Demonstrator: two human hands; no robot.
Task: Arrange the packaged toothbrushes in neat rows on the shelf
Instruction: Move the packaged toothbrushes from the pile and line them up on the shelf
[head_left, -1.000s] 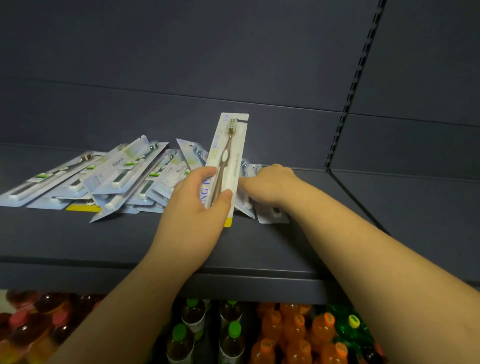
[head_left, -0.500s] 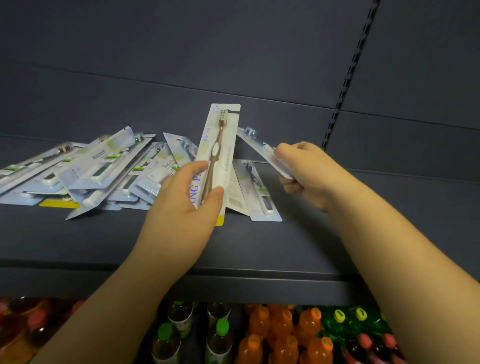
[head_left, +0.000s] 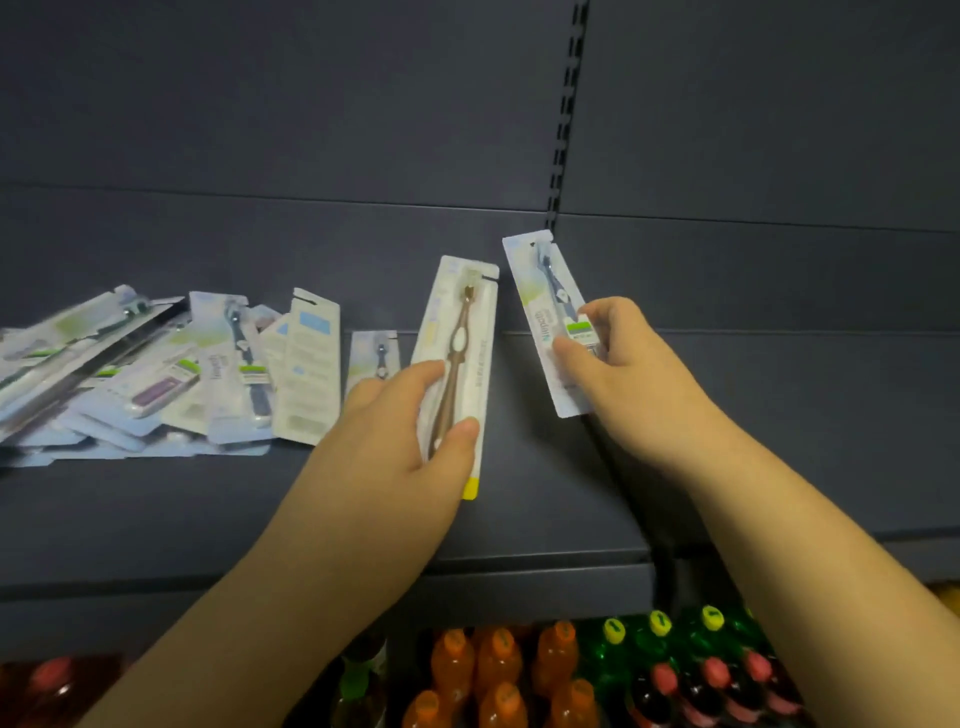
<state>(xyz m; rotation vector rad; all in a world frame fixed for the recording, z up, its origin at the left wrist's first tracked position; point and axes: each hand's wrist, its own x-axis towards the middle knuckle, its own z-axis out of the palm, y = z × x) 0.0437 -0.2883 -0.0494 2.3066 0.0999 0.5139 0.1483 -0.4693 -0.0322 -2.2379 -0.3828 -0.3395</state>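
Two packs are lifted above the shelf (head_left: 519, 525), the left hand (head_left: 400, 441) gripping a brown toothbrush pack (head_left: 460, 364), the right hand (head_left: 618, 364) pinching a blue toothbrush pack (head_left: 540, 301), while the jumbled pile (head_left: 156, 374) lies unsorted, no row begun.

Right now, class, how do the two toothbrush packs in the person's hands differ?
The left pack shows a brown brush; the right pack shows a dark blue one. The left pack leans right with a yellow bottom end; the right pack leans left with a green label. Both are long, pale and held upright above the shelf.
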